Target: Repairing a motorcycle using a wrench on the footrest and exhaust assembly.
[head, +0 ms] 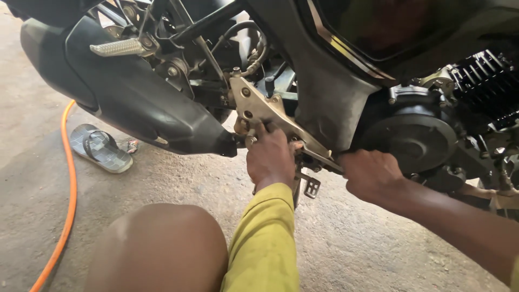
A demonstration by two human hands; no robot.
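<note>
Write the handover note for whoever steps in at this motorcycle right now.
Left hand: fingers pressed on the silver bracket beside the black exhaust.
Right hand: closed grip around a metal bar under the engine cover.
The bracket sits on the frame with its bolts showing; the footpeg hangs below the hands.
An orange hose and a sandal lie on the floor to the left.
</note>
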